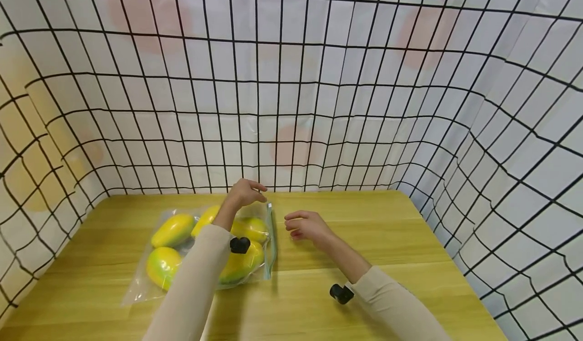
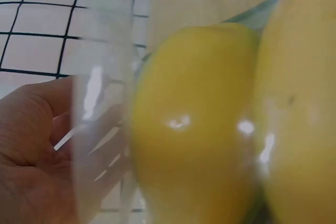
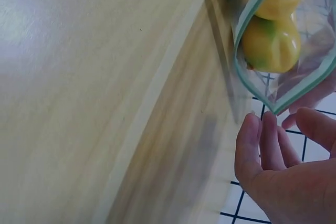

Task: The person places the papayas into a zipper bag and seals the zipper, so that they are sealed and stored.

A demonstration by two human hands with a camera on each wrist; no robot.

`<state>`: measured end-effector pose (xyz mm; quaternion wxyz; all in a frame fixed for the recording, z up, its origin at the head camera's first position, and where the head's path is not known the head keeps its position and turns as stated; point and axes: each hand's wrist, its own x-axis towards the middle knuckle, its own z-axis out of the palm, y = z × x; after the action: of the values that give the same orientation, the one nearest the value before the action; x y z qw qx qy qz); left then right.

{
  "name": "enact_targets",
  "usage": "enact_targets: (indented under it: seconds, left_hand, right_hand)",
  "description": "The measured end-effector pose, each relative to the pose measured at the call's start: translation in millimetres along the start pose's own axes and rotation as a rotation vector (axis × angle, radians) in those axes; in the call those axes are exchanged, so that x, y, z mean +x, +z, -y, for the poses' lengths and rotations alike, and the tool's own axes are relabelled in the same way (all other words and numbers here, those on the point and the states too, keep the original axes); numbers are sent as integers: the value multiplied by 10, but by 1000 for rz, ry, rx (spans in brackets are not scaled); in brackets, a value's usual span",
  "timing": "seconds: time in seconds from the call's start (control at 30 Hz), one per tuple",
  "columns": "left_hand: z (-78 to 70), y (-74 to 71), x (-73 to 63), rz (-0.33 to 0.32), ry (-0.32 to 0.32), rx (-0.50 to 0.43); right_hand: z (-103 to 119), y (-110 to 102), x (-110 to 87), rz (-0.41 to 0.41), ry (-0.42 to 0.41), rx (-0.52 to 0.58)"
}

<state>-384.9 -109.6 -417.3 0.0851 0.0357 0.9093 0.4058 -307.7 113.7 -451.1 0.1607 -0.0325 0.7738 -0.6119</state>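
A clear zip bag point(image 1: 144, 275) lies on the left of the table, its green-edged mouth point(image 1: 268, 260) facing right. Inside it are several yellow-green mangoes point(image 1: 174, 229), shown close up as a yellow mango point(image 2: 194, 124) in the left wrist view. My left hand point(image 1: 243, 193) is over the bag's far side by the mouth, fingers extended; through the film, it appears to grip nothing. To the right of the mouth hovers my right hand point(image 1: 309, 225), fingers loosely bent and holding nothing. In the right wrist view the bag's mouth point(image 3: 242, 72) gapes beyond the right hand point(image 3: 289, 166).
The wooden table point(image 1: 387, 240) extends right of the hands. Black wire grid point(image 1: 282, 82) encloses it at the back and both sides, with white sheeting behind. A small black camera mount sits on each wrist, including the right wrist mount point(image 1: 340, 294).
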Motion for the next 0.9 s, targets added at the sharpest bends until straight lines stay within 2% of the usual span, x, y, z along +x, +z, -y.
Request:
enact_targets:
  seconds: [0.13,0.37,0.7,0.9]
  left_hand:
    - [41,54,22,-5,11,8]
    - [99,110,14,27,-56,8]
    - [107,95,34,31,-52,6]
    - [102,52,14,18,-40,-60]
  right_hand:
    - [-29,22,26,-14,0,4]
    - [-90,27,57,-15,5,21]
    - [-80,33,60,-25,7,24]
    - [6,52,92,-49,21,22]
